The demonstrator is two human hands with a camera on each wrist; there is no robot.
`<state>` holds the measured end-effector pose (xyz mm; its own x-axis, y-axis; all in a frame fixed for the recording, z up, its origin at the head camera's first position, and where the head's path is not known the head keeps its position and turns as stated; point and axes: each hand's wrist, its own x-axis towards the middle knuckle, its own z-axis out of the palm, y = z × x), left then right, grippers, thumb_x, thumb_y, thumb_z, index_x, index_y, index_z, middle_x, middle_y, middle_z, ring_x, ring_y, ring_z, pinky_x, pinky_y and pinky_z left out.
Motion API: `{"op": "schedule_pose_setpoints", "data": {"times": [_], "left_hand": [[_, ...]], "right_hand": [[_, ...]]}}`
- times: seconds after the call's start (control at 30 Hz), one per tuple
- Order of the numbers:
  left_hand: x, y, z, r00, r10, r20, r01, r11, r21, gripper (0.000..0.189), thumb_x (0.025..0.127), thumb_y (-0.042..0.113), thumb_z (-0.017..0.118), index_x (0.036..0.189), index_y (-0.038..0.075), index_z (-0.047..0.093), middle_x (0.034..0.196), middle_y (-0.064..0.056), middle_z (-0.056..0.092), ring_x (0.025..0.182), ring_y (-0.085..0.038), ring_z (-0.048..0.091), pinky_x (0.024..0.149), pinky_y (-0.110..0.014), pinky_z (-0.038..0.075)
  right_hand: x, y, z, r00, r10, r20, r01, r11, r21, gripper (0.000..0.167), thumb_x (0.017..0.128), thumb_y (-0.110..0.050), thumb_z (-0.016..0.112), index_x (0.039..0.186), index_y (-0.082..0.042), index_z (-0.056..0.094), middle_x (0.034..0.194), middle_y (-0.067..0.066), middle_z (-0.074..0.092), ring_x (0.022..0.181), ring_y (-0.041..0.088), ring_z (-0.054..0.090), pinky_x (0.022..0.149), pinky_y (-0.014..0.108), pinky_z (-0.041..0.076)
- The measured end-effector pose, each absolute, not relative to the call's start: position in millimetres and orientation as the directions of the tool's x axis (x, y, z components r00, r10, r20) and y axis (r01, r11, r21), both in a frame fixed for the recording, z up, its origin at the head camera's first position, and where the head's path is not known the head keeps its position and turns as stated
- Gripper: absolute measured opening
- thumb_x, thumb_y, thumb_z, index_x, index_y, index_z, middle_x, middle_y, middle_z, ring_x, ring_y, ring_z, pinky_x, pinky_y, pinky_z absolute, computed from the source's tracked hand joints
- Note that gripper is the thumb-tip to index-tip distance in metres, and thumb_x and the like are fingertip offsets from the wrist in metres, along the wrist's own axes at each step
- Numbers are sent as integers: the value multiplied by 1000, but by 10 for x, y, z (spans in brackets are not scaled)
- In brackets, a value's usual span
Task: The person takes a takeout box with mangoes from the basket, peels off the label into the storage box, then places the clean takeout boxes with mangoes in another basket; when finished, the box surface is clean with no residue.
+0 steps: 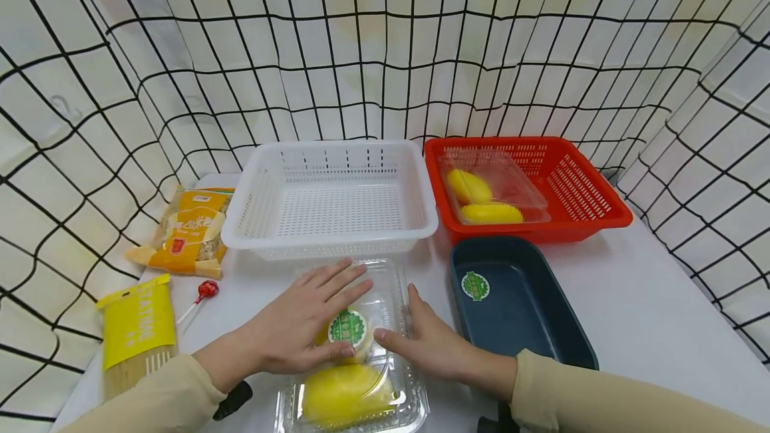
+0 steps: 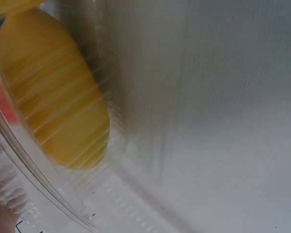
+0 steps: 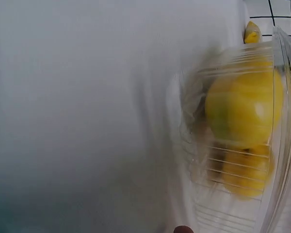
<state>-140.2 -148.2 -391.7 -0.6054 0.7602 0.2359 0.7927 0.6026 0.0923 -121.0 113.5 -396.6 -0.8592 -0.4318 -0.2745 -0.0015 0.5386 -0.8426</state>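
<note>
A clear plastic clamshell box (image 1: 388,279) with a round green sticker (image 1: 347,327) lies at the front middle of the table. Yellow oval fruits (image 1: 347,396) show through its lid and also through its ribbed walls in both wrist views, one fruit (image 2: 53,92) in the left and another fruit (image 3: 245,104) in the right. My left hand (image 1: 295,326) rests across the lid, its fingers straight. At the box's right edge is my right hand (image 1: 439,346), fingers extended and thumb over the lid. Whether the lid is latched cannot be made out.
Behind the box stand a white basket (image 1: 331,242) and a red basket (image 1: 583,219) holding another clear box (image 1: 511,182) of yellow fruit. A dark blue tray (image 1: 523,313) is to the right. At left lie an orange snack bag (image 1: 195,232), a lollipop (image 1: 208,289) and a yellow package (image 1: 138,319). Black netting (image 1: 385,62) surrounds the table.
</note>
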Motion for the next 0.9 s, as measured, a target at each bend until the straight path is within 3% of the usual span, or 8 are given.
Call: {"op": "schedule_pose_setpoints", "data": {"times": [0.17,0.37,0.7,0.9], "left_hand": [[-1351,-1475,-3911,-614,765,195,787,614,69,82,97,65,52,161,17,34,169,-8,30,156,-37,26,121,-59,32],[-1239,-1441,-3923,-684,713,154,729,679,87,88,94,68,54,161,15,33,170,-10,26,158,-37,19,122,-62,26],[-1091,-1360,-3947,-791,591,157,604,795,54,89,94,70,50,158,10,38,168,-13,29,156,-39,26,121,-63,29],[-995,-1284,-3947,-855,486,180,508,855,108,89,95,70,48,157,7,40,166,-17,33,155,-42,27,120,-65,28]], "right_hand": [[-1261,1150,-3921,-847,-457,-270,-73,605,-793,106,95,-56,63,160,8,10,160,33,32,146,46,40,113,67,38],[-1335,1151,-3861,-831,-479,-284,-144,678,-721,102,95,-58,62,161,6,16,154,31,41,139,42,49,110,63,44],[-1302,1131,-3877,-815,-504,-287,-217,723,-656,102,93,-61,63,162,1,20,150,26,46,131,36,56,105,59,51],[-1260,1148,-3838,-804,-528,-274,-254,721,-644,102,90,-61,66,162,-4,23,151,22,49,130,33,57,104,58,52]]}}
